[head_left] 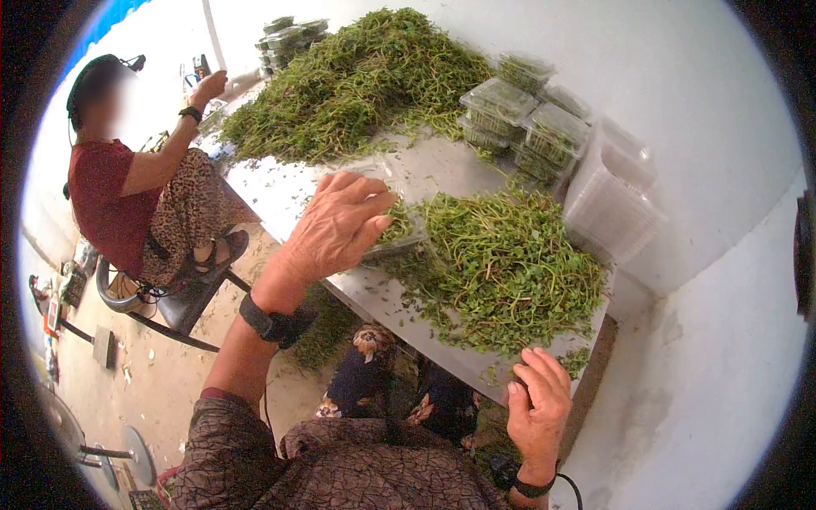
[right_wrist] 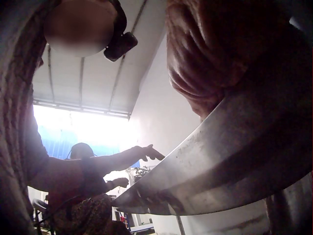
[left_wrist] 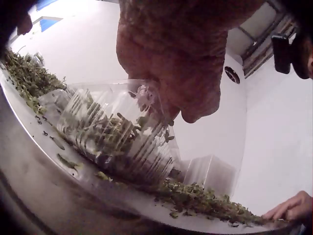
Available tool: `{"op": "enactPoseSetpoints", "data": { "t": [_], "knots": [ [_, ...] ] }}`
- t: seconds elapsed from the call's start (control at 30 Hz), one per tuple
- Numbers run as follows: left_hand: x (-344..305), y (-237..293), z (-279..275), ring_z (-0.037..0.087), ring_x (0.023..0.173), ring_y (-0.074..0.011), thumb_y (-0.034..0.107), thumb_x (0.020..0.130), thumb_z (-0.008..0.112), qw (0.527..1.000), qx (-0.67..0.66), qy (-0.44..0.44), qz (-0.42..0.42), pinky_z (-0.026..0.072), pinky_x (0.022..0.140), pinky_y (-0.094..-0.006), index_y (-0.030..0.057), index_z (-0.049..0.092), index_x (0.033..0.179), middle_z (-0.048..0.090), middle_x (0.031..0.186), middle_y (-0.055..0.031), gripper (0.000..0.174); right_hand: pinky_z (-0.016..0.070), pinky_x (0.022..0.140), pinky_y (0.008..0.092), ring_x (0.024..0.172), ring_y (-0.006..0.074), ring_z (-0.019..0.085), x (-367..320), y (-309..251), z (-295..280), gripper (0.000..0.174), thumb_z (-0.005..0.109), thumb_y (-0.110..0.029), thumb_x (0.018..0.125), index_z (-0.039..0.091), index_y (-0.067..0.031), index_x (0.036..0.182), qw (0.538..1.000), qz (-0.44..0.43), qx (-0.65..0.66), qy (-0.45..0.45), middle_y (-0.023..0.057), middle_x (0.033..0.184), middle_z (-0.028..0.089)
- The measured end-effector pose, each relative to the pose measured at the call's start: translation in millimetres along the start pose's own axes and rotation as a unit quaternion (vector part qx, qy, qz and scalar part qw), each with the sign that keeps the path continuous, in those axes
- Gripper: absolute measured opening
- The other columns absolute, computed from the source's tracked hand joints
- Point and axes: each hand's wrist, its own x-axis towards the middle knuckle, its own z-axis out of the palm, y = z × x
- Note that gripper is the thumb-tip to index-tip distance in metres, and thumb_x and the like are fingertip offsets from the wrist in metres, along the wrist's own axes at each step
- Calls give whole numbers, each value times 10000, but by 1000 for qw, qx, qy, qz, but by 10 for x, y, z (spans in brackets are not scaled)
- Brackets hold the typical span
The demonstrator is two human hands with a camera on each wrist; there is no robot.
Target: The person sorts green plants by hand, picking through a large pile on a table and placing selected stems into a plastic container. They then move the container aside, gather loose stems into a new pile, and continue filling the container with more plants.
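My left hand (head_left: 338, 223) is over a clear plastic box (head_left: 406, 240) near the table's front edge. In the left wrist view its fingers reach down at the box's far side, partly hidden, and cut green stems (left_wrist: 117, 129) show through the ribbed wall. To the right of the box lies a loose heap of leafy green stems (head_left: 518, 268). At that heap's near edge is my right hand (head_left: 541, 406), its fingers loosely bent and nothing visible in them. The right wrist view shows this hand by the metal table edge, fingertips hidden.
A much larger heap of greens (head_left: 365, 81) covers the table's far side. Filled lidded boxes (head_left: 497, 106) and a stack of empty boxes (head_left: 614, 191) stand along the wall. Another person (head_left: 110, 195) sits at the left. Stray leaves lie on the metal tabletop (head_left: 425, 161).
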Motion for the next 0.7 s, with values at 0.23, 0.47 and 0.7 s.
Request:
{"op": "enactPoseSetpoints", "data": {
  "t": [0.23, 0.47, 0.7],
  "knots": [
    [52, -21, 47, 475, 1131, -307, 296, 970, 380, 997, 1, -80, -20, 309, 1026, -417, 23, 607, 1184, 592, 1194, -129, 414, 418, 974, 434, 1118, 316, 559, 6, -16, -5, 227, 658, -38, 704, 660, -5, 929, 1000, 1, 3, 2, 136, 1106, 647],
    [27, -95, 158, 480, 1140, -322, 294, 974, 413, 990, -37, -117, -77, 309, 1032, -411, 2, 606, 1153, 599, 1199, -122, 393, 417, 970, 431, 1117, 312, 559, 9, -25, -19, 235, 658, -35, 710, 656, -7, 944, 1000, -5, -6, -5, 132, 1110, 644],
    [5, 187, 48, 533, 1034, -297, 99, 794, 637, 991, -31, 129, -2, 380, 923, -430, 41, 658, 1004, 630, 1054, -109, 219, 415, 973, 434, 1118, 316, 557, 4, -10, -7, 230, 656, -39, 726, 653, -5, 954, 1000, -14, -7, -3, 135, 1121, 638]
  ]
}}
